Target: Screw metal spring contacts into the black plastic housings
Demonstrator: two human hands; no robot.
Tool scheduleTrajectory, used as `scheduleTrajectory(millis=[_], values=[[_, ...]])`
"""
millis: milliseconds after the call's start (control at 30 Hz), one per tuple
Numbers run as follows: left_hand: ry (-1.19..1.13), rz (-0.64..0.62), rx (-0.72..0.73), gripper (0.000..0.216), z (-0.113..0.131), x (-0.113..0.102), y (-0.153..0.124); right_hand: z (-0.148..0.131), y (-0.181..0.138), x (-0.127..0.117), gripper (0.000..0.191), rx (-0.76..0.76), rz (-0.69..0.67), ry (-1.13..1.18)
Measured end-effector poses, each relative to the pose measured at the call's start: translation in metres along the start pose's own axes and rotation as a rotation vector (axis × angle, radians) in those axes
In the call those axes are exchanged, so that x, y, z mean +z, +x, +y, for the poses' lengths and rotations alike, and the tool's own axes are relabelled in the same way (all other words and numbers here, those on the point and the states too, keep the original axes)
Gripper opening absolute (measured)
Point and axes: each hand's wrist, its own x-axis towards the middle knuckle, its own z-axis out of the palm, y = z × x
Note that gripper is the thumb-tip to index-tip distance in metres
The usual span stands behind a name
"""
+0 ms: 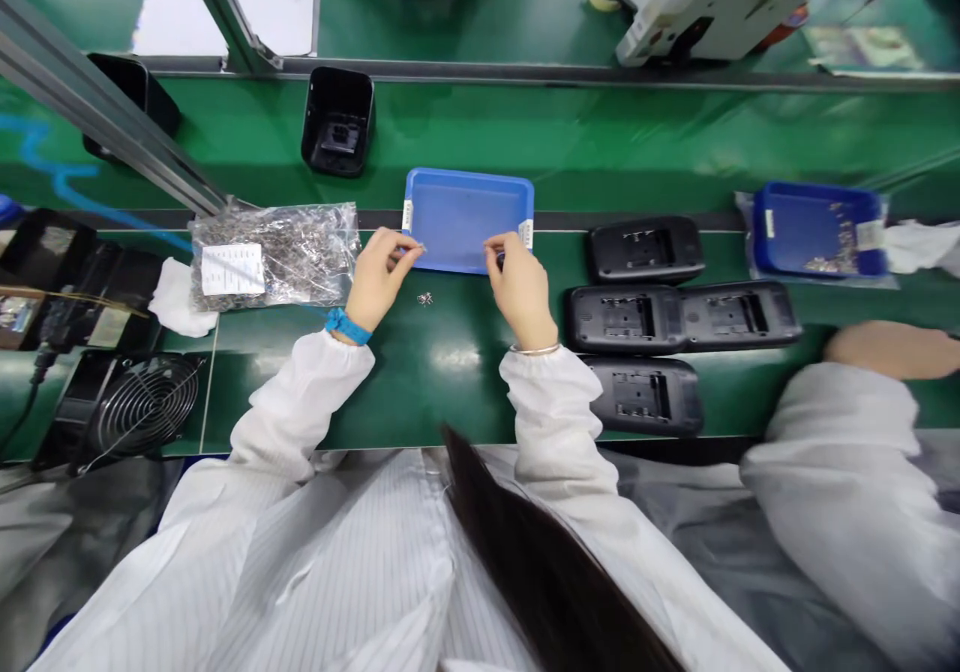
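My left hand (379,274) is pinched on a tiny metal part at the near left edge of a shallow blue tray (466,214). My right hand (517,282) rests at the tray's near right edge, fingers curled and pinched on something I cannot make out. A few small metal parts (425,298) lie on the green mat between my hands. A clear plastic bag of small metal parts (274,252) with a white label lies left of my left hand.
Several black plastic housings (645,250) lie right of my right hand. A second blue tray (817,229) with small parts stands far right. Another person's sleeve and hand (885,350) reach in at right. A black cup-like housing (337,120) stands behind; a fan (139,407) sits at left.
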Motion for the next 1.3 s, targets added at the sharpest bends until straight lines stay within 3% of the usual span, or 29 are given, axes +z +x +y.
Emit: scheduleTrajectory(millis=[167, 233, 300, 467, 667, 867, 1000, 1067, 1167, 1233, 1300], values=[[-0.126, -0.237, 0.119, 0.05, 0.004, 0.047, 0.041, 0.007, 0.0, 0.007, 0.027, 0.012, 0.131, 0.235], [-0.244, -0.33, 0.129, 0.047, 0.005, 0.064, 0.049, 0.009, 0.002, 0.008, 0.031, 0.003, 0.137, 0.296], [-0.323, -0.323, 0.144, 0.034, 0.008, 0.073, 0.05, 0.011, 0.004, 0.009, 0.035, 0.004, 0.12, 0.317], [-0.246, -0.166, 0.267, 0.016, 0.008, 0.076, 0.042, 0.015, 0.003, 0.009, 0.029, -0.022, 0.125, 0.309], [-0.091, -0.264, 0.387, 0.009, -0.01, 0.084, 0.038, 0.019, -0.003, 0.009, 0.02, -0.002, 0.054, 0.258], [0.081, -0.315, 0.451, 0.009, -0.019, 0.091, 0.04, 0.022, 0.002, 0.011, 0.021, -0.081, 0.036, 0.415], [0.104, -0.335, 0.414, 0.011, -0.012, 0.08, 0.042, 0.003, -0.023, -0.012, 0.026, -0.076, 0.043, 0.27], [0.108, -0.313, 0.391, 0.015, -0.01, 0.073, 0.044, -0.011, -0.05, -0.03, 0.027, -0.007, -0.068, 0.1], [0.114, -0.294, 0.356, 0.021, -0.01, 0.065, 0.047, -0.026, -0.099, -0.043, 0.037, 0.004, -0.41, -0.16], [0.113, -0.312, 0.346, 0.024, -0.01, 0.062, 0.048, -0.028, -0.13, -0.036, 0.04, -0.062, -0.609, -0.268], [0.11, -0.329, 0.359, 0.028, -0.008, 0.061, 0.048, -0.023, -0.151, -0.02, 0.03, -0.091, -0.686, -0.298]])
